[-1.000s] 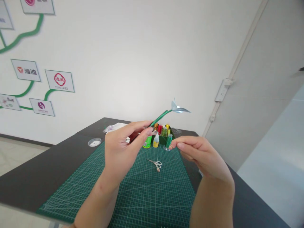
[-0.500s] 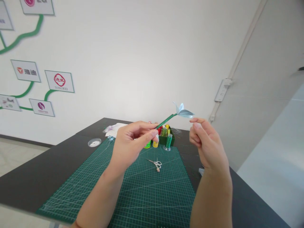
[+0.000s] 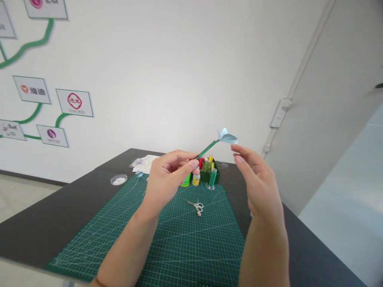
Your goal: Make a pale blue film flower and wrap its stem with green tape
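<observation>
Pinched in my left hand [image 3: 169, 173] is an artificial flower [image 3: 228, 138] with pale blue petals and a green-wrapped stem [image 3: 207, 149]. The stem slants up to the right, and its lower end is hidden by my fingers. Just below and right of the petals is my right hand [image 3: 257, 175], its thumb and fingers apart with nothing between them. It looks close to the petals but not touching. White-handled scissors [image 3: 197, 206] lie on the green cutting mat [image 3: 191, 247] below both hands.
Behind my hands stand a green box [image 3: 205, 176] of thread spools, a green thread spool [image 3: 212, 177] and a small bottle [image 3: 196, 180]. A shallow round dish [image 3: 119, 180], a small blue flower [image 3: 139, 174] and white cloth [image 3: 145, 163] lie at the back left of the black table [image 3: 36, 227].
The flower has shifted slightly left and up in my left hand. My right hand has moved left, its fingers opening from a curled pose.
</observation>
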`<move>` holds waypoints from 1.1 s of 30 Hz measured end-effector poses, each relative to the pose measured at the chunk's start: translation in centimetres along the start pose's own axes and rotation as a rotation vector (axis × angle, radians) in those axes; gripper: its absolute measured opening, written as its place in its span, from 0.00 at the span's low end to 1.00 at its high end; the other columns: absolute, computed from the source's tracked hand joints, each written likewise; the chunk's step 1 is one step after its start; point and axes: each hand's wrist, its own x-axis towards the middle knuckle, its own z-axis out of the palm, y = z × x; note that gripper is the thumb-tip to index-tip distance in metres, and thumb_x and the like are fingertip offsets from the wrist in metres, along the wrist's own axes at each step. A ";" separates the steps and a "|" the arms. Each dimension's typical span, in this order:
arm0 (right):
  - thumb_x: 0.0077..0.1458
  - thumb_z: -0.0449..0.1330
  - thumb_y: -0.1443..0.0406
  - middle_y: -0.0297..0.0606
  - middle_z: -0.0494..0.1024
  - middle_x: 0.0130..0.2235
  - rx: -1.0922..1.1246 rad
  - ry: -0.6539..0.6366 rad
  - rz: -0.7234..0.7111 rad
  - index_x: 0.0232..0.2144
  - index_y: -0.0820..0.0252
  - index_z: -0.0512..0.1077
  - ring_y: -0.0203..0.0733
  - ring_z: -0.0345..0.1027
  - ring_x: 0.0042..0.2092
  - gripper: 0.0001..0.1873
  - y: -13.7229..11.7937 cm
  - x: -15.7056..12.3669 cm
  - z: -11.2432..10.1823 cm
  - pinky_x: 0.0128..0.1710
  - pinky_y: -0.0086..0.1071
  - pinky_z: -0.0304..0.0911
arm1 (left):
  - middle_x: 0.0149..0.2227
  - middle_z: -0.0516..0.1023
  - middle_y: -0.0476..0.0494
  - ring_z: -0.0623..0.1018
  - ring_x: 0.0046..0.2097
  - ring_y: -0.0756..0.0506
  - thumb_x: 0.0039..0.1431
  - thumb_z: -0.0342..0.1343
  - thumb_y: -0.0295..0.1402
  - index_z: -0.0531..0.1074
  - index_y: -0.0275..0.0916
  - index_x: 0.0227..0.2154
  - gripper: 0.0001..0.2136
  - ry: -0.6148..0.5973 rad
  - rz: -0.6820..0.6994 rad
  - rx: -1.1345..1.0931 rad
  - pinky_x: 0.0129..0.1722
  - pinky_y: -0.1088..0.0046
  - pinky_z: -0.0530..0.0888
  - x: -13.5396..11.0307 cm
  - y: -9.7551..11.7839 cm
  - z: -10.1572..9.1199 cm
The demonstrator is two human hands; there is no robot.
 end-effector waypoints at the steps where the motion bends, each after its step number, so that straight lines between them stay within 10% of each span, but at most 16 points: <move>1: 0.61 0.63 0.58 0.36 0.80 0.52 0.012 -0.027 -0.003 0.48 0.47 0.79 0.46 0.70 0.54 0.13 -0.2 -0.2 0.3 0.57 0.45 0.63 | 0.22 0.80 0.52 0.72 0.20 0.55 0.55 0.64 0.27 0.83 0.45 0.34 0.07 -0.004 -0.002 0.000 0.17 0.80 0.65 0.0 0.0 0.0; 9: 0.62 0.61 0.63 0.34 0.80 0.41 0.363 -0.193 -0.038 0.40 0.50 0.80 0.37 0.74 0.40 0.07 -2.3 -2.1 3.2 0.40 0.31 0.72 | 0.26 0.81 0.51 0.75 0.23 0.55 0.56 0.64 0.28 0.83 0.46 0.35 0.07 -0.081 -0.021 0.016 0.19 0.79 0.66 -0.2 0.0 0.6; 13: 0.61 0.62 0.61 0.27 0.69 0.23 0.319 -0.231 0.080 0.41 0.53 0.78 0.30 0.55 0.19 0.07 -3.5 -2.9 3.7 0.18 0.26 0.53 | 0.24 0.80 0.52 0.73 0.22 0.54 0.55 0.64 0.29 0.83 0.46 0.34 0.06 -0.103 -0.067 0.029 0.19 0.78 0.66 -0.2 0.2 0.6; 33: 0.53 0.67 0.61 0.25 0.53 0.16 -0.021 -0.250 -0.007 0.26 0.54 0.83 0.32 0.45 0.20 0.07 -3.9 -2.7 2.0 0.21 0.30 0.47 | 0.30 0.82 0.48 0.76 0.28 0.51 0.61 0.60 0.35 0.78 0.40 0.31 0.06 -0.265 -0.147 0.424 0.26 0.76 0.67 0.0 0.0 -0.7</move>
